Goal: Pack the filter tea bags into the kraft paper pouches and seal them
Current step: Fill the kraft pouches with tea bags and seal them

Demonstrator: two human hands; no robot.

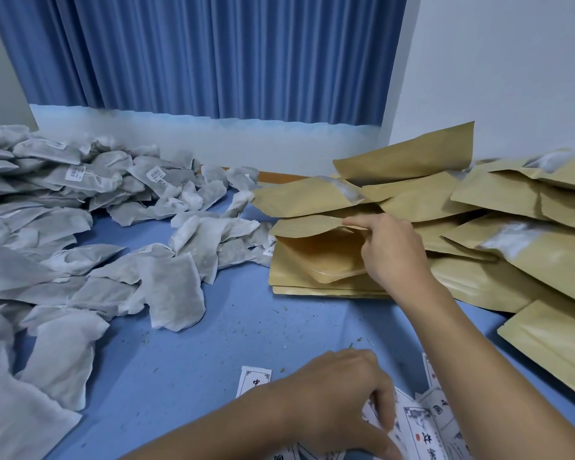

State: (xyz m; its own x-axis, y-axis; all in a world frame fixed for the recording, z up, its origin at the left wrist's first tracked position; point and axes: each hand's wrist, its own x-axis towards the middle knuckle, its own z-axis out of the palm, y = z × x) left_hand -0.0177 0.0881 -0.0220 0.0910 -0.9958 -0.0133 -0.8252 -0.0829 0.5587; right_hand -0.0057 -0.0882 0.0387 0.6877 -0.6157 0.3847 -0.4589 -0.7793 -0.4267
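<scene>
Several grey-white filter tea bags (166,287) lie heaped across the left half of the blue table. Kraft paper pouches (498,247) are piled at the right. My right hand (392,250) reaches into that pile and pinches the edge of one kraft pouch (312,225) that lies over a flat stack of pouches (319,277), index finger stretched along its edge. My left hand (339,396) is near the front edge, fingers curled down onto white printed paper labels (422,423).
A blue curtain (213,54) hangs behind the table and a white wall (498,68) stands at the right. Tea crumbs dot the blue table surface (239,333) between the two piles. One separate printed label (254,380) lies by my left hand.
</scene>
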